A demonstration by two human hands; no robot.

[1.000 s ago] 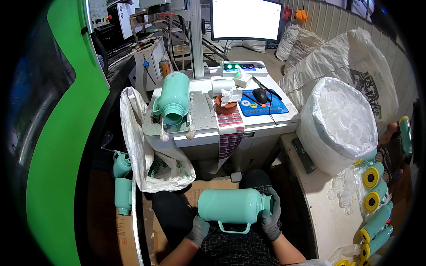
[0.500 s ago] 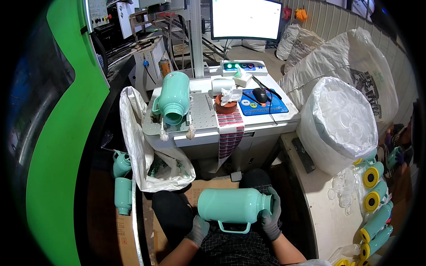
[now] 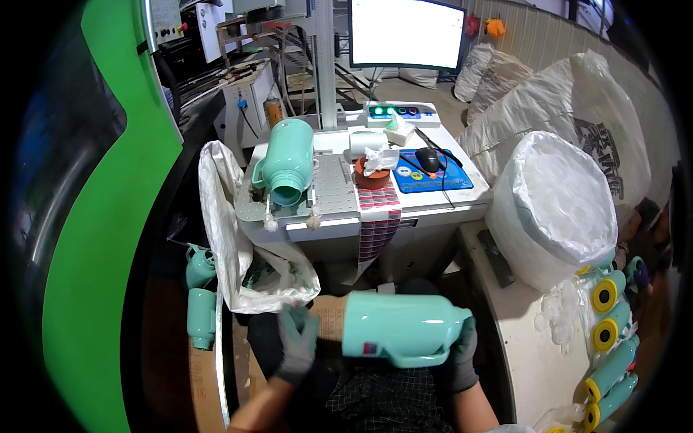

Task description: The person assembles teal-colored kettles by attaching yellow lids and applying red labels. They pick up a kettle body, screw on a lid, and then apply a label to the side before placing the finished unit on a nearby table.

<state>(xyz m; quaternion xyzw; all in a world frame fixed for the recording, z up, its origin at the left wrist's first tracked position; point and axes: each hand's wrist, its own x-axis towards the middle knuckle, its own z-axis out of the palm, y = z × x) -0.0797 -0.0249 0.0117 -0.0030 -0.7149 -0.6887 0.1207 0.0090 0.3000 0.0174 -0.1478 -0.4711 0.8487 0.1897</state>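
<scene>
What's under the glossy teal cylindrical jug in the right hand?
Visible below the jug: dark checked fabric clothing; past its base, flat brown cardboard. Whatever its body covers can't be seen.

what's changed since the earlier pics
The left hand moved forward and left, clear of the held jug, which shifted slightly right and forward; a dark mark now shows on it. The right hand still holds its neck end, and the standing-by jug on the metal plate stayed put.

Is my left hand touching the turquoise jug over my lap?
No, cardboard shows in the gap between the left hand and the turquoise jug, which the right hand holds at its neck end.
</scene>
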